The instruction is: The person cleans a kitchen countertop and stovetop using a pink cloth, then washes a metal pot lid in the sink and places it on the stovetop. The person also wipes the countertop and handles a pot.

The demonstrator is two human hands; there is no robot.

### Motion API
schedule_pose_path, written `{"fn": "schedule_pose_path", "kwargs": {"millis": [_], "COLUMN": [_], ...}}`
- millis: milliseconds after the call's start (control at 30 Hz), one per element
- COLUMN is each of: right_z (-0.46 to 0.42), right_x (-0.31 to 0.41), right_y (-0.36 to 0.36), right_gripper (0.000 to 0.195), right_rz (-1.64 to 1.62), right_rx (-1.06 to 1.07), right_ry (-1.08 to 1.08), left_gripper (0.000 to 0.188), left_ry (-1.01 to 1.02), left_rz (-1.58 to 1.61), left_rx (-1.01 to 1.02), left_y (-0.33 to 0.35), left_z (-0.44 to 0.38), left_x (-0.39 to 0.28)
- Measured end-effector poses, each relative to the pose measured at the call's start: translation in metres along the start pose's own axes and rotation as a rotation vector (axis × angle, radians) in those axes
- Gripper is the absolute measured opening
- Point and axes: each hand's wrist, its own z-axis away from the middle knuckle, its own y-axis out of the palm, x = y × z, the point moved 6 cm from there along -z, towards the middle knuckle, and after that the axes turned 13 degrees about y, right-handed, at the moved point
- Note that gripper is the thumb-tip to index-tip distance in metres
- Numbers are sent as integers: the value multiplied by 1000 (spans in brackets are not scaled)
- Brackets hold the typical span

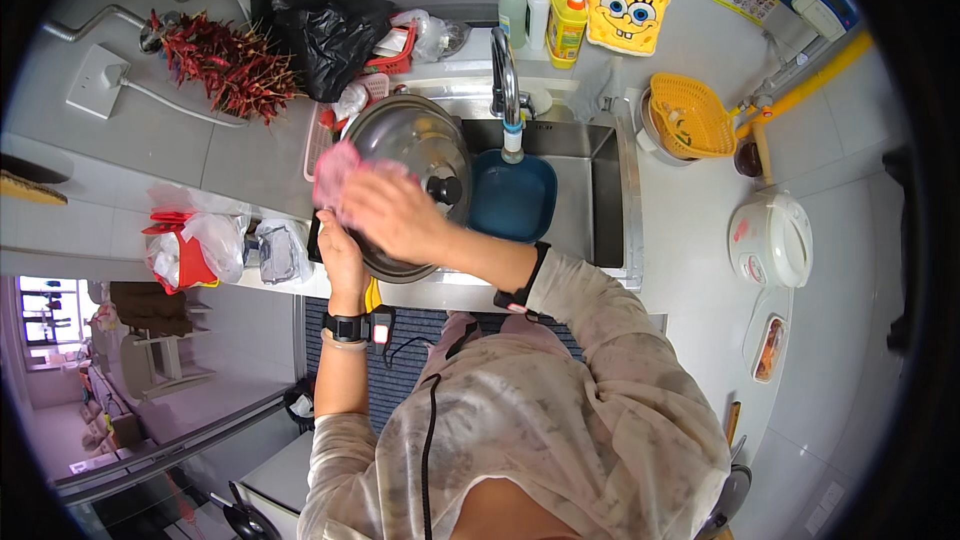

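Note:
A pink cloth (335,171), partly blurred, lies bunched beneath my right hand (390,214), at the left rim of a glass pot lid (409,127) with a black knob. My left hand (343,251) is at the lid's lower left, thumb up, just below the cloth; its fingers are mostly hidden. Right of the lid a blue plastic basin (512,195) sits in the steel sink (574,199), under the chrome faucet (511,90). What lies below the lid is hidden.
Bottles (566,26) stand behind the faucet. A yellow basket (694,116) and a white rice cooker (771,240) are on the right counter. Dried red chillies (221,67) and a black plastic bag (322,30) are at upper left; a red bag (191,259) lies at left.

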Motion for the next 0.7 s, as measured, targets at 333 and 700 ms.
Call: {"fn": "schedule_pose_path", "kwargs": {"millis": [333,700], "right_z": [41,80], "right_x": [-209,-46], "right_y": [39,25], "right_gripper": [39,53], "right_rz": [-1266,-62], "right_rx": [-156,208], "right_ry": [754,173], "left_gripper": [60,66], "left_ry": [-160,-258], "left_rz": [207,182], "left_rx": [-152,-209], "left_y": [-20,-3], "left_z": [-12,-14], "left_x": [-11,34]}}
